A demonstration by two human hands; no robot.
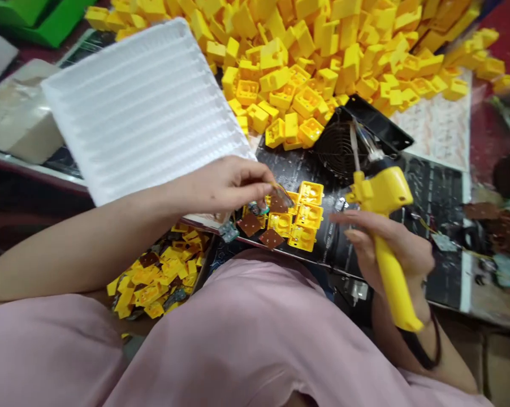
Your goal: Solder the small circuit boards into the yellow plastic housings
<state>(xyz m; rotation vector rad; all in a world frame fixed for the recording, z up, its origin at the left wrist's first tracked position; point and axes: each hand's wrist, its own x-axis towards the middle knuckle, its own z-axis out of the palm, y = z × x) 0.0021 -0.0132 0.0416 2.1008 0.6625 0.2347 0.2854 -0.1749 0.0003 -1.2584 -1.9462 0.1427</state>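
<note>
My left hand (pixel 240 183) is closed in a pinch on a small circuit board (pixel 285 195), seen nearly edge-on above the work surface. Beneath it, several open yellow plastic cases (pixel 309 216) stand grouped at the table's front edge. Brown square boards (pixel 250 224) lie on and beside these cases, and a small grey-green part (pixel 228 230) rests at the edge. My right hand (pixel 401 249) is wrapped round the handle of a yellow soldering gun (pixel 386 191). Its metal tip points away from me, over a black fan (pixel 340 144), apart from the cases.
A large heap of yellow cases (pixel 280 73) covers the back. White ridged foam (pixel 148 107) lies at left on the black work surface (pixel 437 215). Below the table edge is a container of yellow pieces (pixel 161 274). Wires and boards (pixel 509 265) clutter the right.
</note>
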